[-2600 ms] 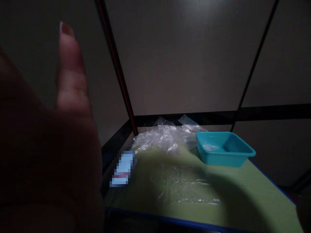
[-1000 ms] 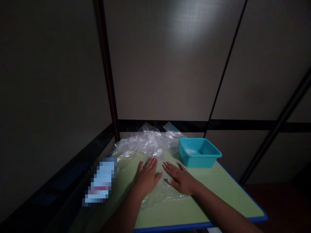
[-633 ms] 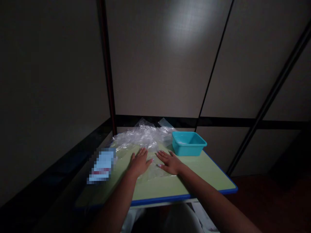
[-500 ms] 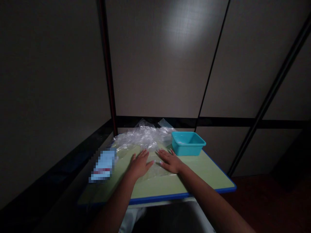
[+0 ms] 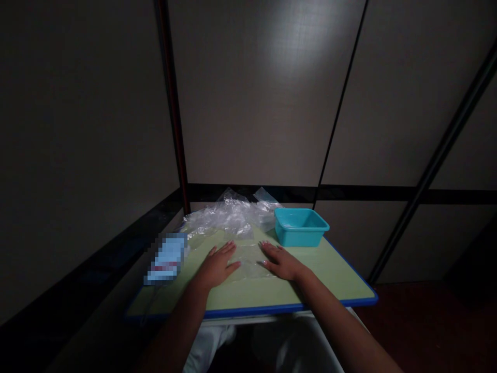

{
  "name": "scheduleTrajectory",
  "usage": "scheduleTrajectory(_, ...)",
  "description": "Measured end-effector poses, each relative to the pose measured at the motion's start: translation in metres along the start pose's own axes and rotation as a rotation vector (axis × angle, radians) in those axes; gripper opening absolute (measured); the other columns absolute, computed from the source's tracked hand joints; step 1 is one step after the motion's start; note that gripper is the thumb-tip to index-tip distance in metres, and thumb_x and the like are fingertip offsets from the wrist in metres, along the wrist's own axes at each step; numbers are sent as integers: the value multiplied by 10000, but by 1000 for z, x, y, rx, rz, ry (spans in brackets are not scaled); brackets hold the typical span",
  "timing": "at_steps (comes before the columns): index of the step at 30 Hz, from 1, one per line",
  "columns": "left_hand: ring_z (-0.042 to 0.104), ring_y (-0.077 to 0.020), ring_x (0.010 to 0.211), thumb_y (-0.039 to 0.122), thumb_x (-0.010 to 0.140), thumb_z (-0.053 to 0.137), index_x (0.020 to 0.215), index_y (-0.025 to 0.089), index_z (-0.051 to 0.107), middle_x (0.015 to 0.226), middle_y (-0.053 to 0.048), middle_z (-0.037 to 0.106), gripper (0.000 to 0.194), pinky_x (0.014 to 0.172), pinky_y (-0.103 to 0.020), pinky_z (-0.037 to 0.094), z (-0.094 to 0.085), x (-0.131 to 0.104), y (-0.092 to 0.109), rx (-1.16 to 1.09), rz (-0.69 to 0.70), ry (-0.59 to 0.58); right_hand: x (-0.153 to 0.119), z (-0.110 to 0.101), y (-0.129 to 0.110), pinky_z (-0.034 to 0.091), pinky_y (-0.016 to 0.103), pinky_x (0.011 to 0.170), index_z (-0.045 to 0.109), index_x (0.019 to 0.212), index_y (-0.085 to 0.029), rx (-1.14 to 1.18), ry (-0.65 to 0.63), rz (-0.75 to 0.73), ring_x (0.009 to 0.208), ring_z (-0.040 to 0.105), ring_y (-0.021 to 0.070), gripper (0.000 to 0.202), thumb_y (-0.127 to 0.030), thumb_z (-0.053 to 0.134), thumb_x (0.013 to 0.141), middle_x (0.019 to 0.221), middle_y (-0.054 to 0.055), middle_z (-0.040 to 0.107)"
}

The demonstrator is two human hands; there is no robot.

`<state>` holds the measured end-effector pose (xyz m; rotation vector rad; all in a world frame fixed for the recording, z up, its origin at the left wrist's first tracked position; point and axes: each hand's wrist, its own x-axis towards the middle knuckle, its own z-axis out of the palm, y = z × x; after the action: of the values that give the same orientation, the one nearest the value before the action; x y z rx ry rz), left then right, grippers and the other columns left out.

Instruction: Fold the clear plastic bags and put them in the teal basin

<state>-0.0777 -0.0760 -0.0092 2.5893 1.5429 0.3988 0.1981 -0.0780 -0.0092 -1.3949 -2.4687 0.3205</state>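
A clear plastic bag [image 5: 250, 264] lies flat on the pale green tabletop, its edges hard to make out. My left hand [image 5: 217, 265] rests palm down on its left side, fingers stretched out. On the right side my right hand [image 5: 282, 262] lies flat too, fingers extended toward the middle. Bare bag shows between the two thumbs. Beyond the fingertips sits a heap of crumpled clear plastic bags [image 5: 229, 215]. The turquoise basin [image 5: 301, 235] stands just past my right hand; little of its inside can be seen.
The table [image 5: 326, 285] has a blue edge. At its left side is a light blue item [image 5: 167, 257], blurred by pixels. Wood-coloured panels [image 5: 252, 114] rise behind the table, and a dark wall stands close on the left.
My hands have slid apart, the left one to the left and the right one to the right, widening the gap over the bag. The basin and heap stay put.
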Motion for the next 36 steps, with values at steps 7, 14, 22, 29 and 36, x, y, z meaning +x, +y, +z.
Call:
scheduleTrajectory(7, 253, -207, 1375, 457, 898, 404, 1337, 223, 443, 1457, -71, 354, 499, 1087, -483, 212, -1, -1, -1, 22, -99, 36, -14, 4, -7, 173, 455, 1109, 232, 1458, -191, 4, 46, 71, 1381, 207, 248, 807, -624, 455, 815, 1503, 99, 238)
scheduleTrajectory(14, 232, -191, 1382, 459, 904, 395, 1377, 240, 387, 1480, -48, 312, 521, 1111, -450, 186, -7, -22, 24, 39, 33, 134, -16, 2, -13, 114, 532, 1093, 169, 1465, -249, -27, -6, 163, 1395, 159, 234, 769, -635, 392, 838, 1520, 64, 185)
scheduleTrajectory(22, 186, -201, 1397, 488, 904, 344, 1424, 196, 305, 1499, -55, 254, 597, 1123, -465, 160, 9, -11, 56, 51, 74, 7, -14, 1, -19, 71, 569, 1078, 152, 1463, -287, -108, -36, 176, 1405, 98, 229, 672, -619, 253, 888, 1531, 40, 130)
scheduleTrajectory(29, 158, -208, 1404, 511, 914, 272, 1444, 206, 253, 1515, -57, 186, 612, 1111, -518, 145, 14, -13, 53, 78, 36, -66, -21, 1, -17, 47, 600, 1063, 143, 1465, -279, -77, 16, 249, 1408, 38, 248, 712, -527, 423, 858, 1536, 56, 97)
scheduleTrajectory(36, 172, -198, 1401, 375, 946, 188, 1432, 199, 290, 1499, -42, 254, 527, 1124, -520, 86, 16, -14, 57, 104, -61, 52, -25, 16, -62, -63, 575, 1074, 159, 1465, -284, -128, 125, 173, 1403, 111, 219, 579, -494, 249, 933, 1523, 42, 150)
